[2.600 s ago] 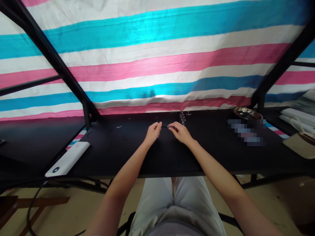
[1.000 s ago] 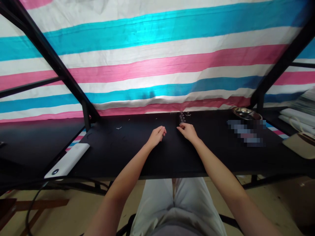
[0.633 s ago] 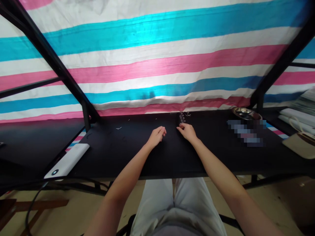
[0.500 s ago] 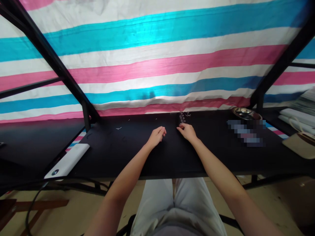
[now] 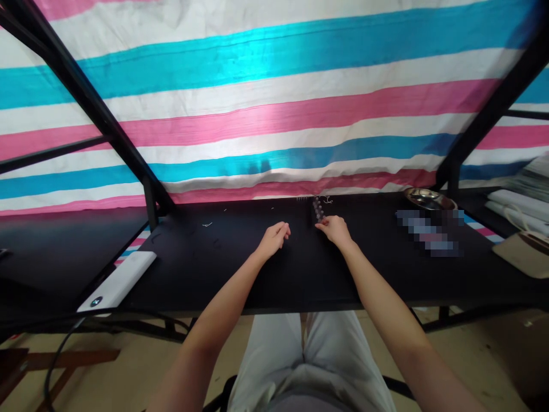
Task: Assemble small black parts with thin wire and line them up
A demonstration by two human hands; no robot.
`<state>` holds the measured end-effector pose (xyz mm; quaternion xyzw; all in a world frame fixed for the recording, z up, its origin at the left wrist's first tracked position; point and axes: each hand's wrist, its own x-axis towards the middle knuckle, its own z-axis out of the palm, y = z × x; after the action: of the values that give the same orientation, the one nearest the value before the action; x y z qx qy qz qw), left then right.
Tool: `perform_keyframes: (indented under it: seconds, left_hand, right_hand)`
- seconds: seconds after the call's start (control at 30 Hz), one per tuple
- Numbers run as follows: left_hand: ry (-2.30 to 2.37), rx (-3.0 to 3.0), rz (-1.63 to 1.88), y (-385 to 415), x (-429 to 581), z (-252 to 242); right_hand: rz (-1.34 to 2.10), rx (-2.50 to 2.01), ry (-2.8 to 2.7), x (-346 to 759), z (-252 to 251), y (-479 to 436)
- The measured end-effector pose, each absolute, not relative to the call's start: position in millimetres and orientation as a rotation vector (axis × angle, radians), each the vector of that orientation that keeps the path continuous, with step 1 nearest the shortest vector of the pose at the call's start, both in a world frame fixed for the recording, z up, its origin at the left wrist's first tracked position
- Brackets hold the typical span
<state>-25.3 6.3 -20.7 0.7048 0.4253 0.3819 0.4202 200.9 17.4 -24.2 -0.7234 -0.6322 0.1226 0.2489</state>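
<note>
On the black table [image 5: 206, 274], near its far edge, lies a narrow dark strip with rows of translucent round beads [image 5: 318, 207]; its exact kind is too small to tell. My right hand [image 5: 337, 230] pinches at its near end with thumb and fingertips. To the left, my left hand [image 5: 274, 237] rests just over the tabletop, fingers curled together; whatever they may hold is hidden. Beside the beaded strip are a small comb-like row of pins [image 5: 302, 198] and thin white curled bits [image 5: 328, 199].
A white power bank-like box [image 5: 124, 280] with a cable lies at left. At the back right sits a shiny metal bowl [image 5: 429, 199], with a blurred-out item [image 5: 429, 232] before it. White scraps [image 5: 207, 224] dot the table. A striped sheet [image 5: 274, 114] hangs behind.
My right hand has shifted slightly right and now sits at the near end of the beaded strip, which shows more. My left hand has hardly moved.
</note>
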Motion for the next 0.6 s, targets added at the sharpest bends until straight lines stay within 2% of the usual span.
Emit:
perform_keyframes:
  seconds: [0.33,0.6]
  left_hand:
    - [1.056,1.766,0.933,5.7,-25.0,-20.3]
    - [1.118,1.808,0.850,6.7,-25.2,-23.4]
  right_hand:
    - [0.330,-2.026,-1.749,203.5,-26.1,15.7]
    - [0.528,-1.847,-1.849,230.2,-25.6,14.3]
